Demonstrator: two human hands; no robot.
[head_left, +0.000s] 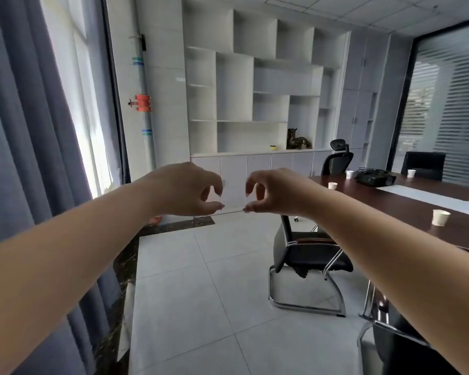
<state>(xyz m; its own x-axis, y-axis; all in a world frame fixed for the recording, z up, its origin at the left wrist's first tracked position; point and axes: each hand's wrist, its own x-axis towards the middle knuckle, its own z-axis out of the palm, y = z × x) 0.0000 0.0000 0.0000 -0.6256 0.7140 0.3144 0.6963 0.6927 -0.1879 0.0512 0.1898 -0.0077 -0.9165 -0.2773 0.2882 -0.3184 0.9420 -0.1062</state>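
Observation:
Both of my arms are stretched out in front of me at chest height. My left hand (186,189) and my right hand (272,191) hover side by side in mid-air, a small gap between them. On each hand the fingers curl down towards the outstretched thumb, making a C shape, and the two thumb tips point at each other. Neither hand holds anything. Behind them stand a white wall shelf (255,85) and its low cabinets (257,165).
A dark wooden conference table (406,204) runs along the right with several white paper cups (440,217) and a black device (375,176). Black office chairs (309,255) stand beside it. Grey curtains (25,147) hang at the left. The floor is light tile (201,293).

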